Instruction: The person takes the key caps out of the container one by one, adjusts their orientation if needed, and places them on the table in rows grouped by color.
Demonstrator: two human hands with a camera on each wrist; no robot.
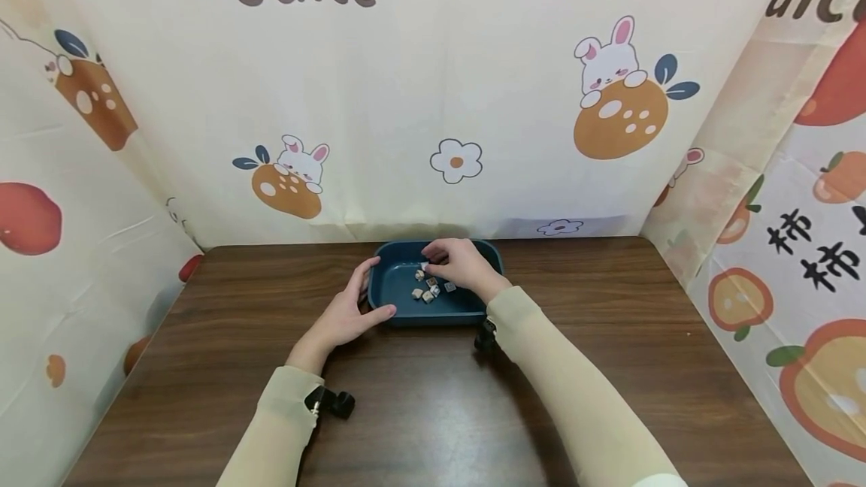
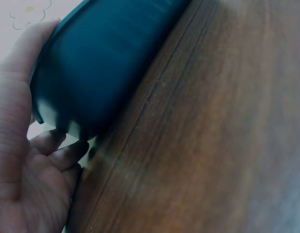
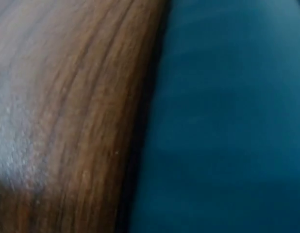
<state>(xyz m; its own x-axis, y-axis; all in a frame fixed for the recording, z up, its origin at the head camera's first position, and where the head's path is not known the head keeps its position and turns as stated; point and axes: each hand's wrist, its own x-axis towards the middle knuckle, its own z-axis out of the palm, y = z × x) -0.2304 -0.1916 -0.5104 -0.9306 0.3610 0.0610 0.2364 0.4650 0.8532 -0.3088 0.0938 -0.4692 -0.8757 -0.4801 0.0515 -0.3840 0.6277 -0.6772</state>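
Note:
A dark blue rectangular tray [image 1: 440, 319] lies near the far edge of the table. Its left end is held by my left hand [image 1: 343, 316], thumb at the front rim and fingers along the outer side. In the left wrist view, that hand's thumb runs up the rim of the tray [image 2: 101, 63], with curled fingers [image 2: 67, 154] at its end. My right hand [image 1: 463, 267] reaches over the tray from the right, thumb and fingertips pinching at a small white cube [image 1: 424, 266]. Several small pale cubes [image 1: 428, 296] with dark marks lie loose on the tray floor.
The brown wooden table [image 1: 419, 412] reaches back to a printed curtain [image 1: 379, 96], close behind the tray. More printed curtain hangs at both sides. Each wrist carries a small black camera, one below the left hand [image 1: 330, 401], one at the tray's front right corner [image 1: 485, 337].

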